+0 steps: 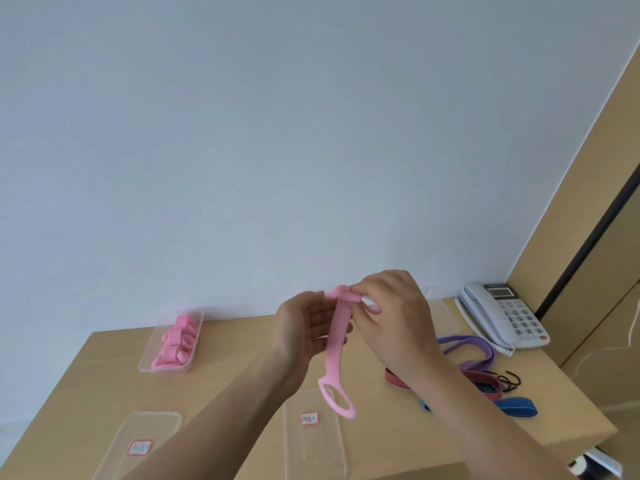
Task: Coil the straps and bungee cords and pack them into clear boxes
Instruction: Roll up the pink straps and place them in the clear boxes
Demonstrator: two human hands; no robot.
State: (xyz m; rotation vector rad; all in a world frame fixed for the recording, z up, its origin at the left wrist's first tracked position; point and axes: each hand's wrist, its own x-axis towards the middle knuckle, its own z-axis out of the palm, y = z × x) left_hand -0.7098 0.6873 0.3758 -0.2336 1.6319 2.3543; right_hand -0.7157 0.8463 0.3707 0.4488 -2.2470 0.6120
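A pink strap [335, 344] hangs in the air above the table, its looped end at the bottom. My right hand [394, 320] pinches the folded top end of the strap. Just left of the strap, my left hand [304, 330] holds it with curled fingers. A clear box [149, 362] at the back left holds several coiled pink straps [178, 337]. Purple straps [467, 344] and red, blue and black bungee cords [495, 386] lie in a heap at the right.
Two clear lids with red-edged labels lie near the front edge, one at the left [138, 441] and one in the middle [311, 434]. Another clear box [446, 317] stands behind my right hand. A white desk phone [502, 317] sits at the back right corner of the table [104, 386].
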